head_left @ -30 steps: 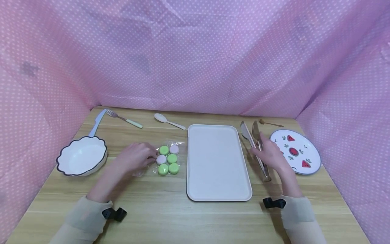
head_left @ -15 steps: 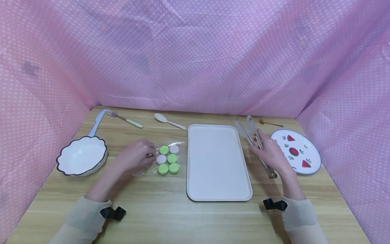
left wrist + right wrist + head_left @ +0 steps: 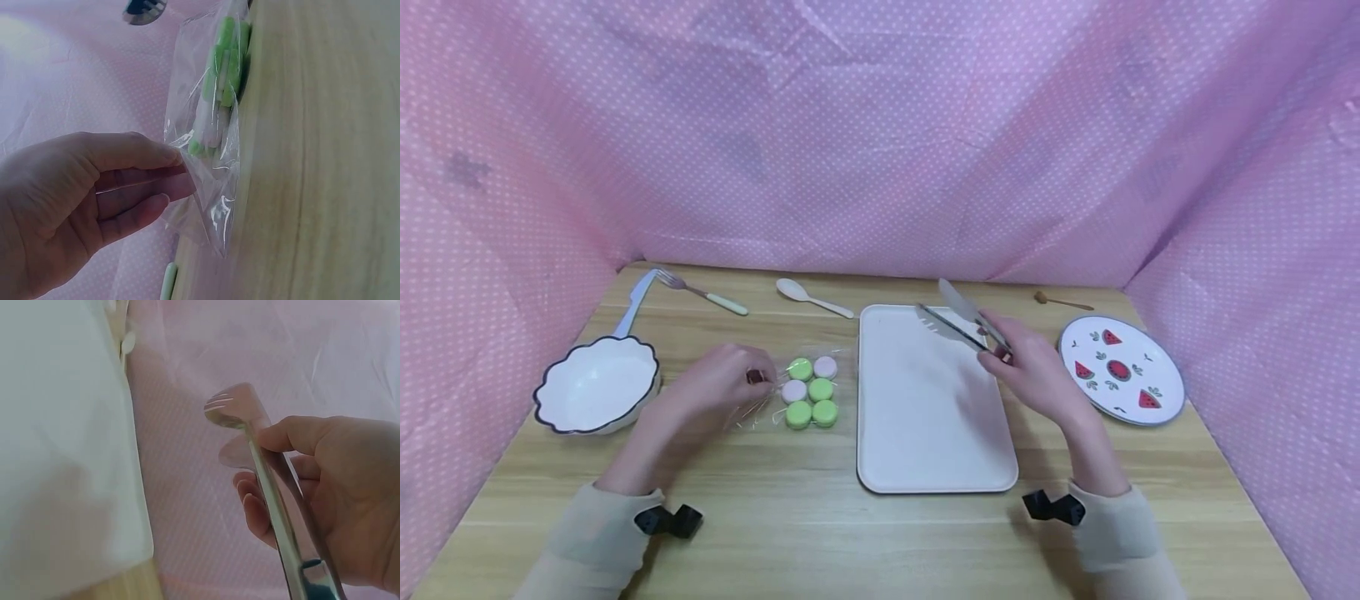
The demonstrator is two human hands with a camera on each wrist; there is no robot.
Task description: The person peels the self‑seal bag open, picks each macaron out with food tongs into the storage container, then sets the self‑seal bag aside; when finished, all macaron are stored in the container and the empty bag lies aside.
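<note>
My left hand (image 3: 730,379) pinches the edge of a clear plastic bag (image 3: 215,212) between thumb and fingers. Inside the bag lie several green and pale pink macarons (image 3: 822,389). In my right hand (image 3: 1026,367) is a pair of metal serving tongs (image 3: 275,487), gripped along its arms with the thumb on one side and the fingers on the other. The two tips of the tongs stand apart, one of them slotted like a fork. They are over the far right part of a white rectangular tray (image 3: 932,433).
A scalloped white bowl (image 3: 598,383) stands at the left, a blue knife (image 3: 636,300) behind it. A fork (image 3: 703,292) and a white spoon (image 3: 812,297) lie along the back. A watermelon-patterned plate (image 3: 1138,358) and a small wooden dipper (image 3: 1060,301) are at the right.
My right hand has lifted the tongs from beside the tray and carried them left over it. The left hand has drawn slightly left with the bag edge.
</note>
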